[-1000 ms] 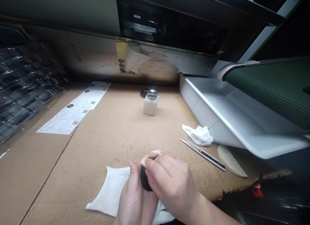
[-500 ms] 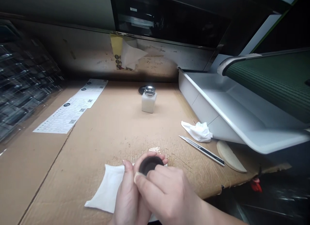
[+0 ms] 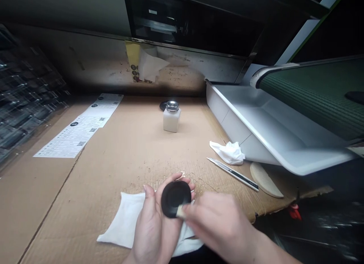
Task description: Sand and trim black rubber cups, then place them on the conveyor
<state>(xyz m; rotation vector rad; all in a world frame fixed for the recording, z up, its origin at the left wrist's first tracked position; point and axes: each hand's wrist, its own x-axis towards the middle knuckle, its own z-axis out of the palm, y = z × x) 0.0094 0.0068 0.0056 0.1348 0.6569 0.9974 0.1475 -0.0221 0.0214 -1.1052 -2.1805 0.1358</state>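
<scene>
My left hand (image 3: 155, 222) is palm up at the front of the cardboard, its fingers curled behind a black rounded dish-like piece (image 3: 174, 197) that it holds. The piece has a raised rim and a shallow middle. My right hand (image 3: 218, 220), slightly blurred, pinches a small cream-coloured bit (image 3: 181, 211) against the lower right rim of the black piece. What that bit is made of I cannot tell. A white cloth (image 3: 125, 220) lies under and beside my left hand.
A square white bottle (image 3: 171, 120) with a metal top stands mid-table. To the right are a crumpled white tissue (image 3: 229, 153), a box cutter (image 3: 233, 174), a cream half-disc (image 3: 265, 180) and a large white tray (image 3: 253, 142). Label sheets (image 3: 76, 129) lie left; a green conveyor (image 3: 313, 93) runs right.
My right hand has drawn back to the right and down, uncovering the black piece and a cream-coloured bit at my fingertips. A dark piece now shows on the conveyor. The view has shifted slightly.
</scene>
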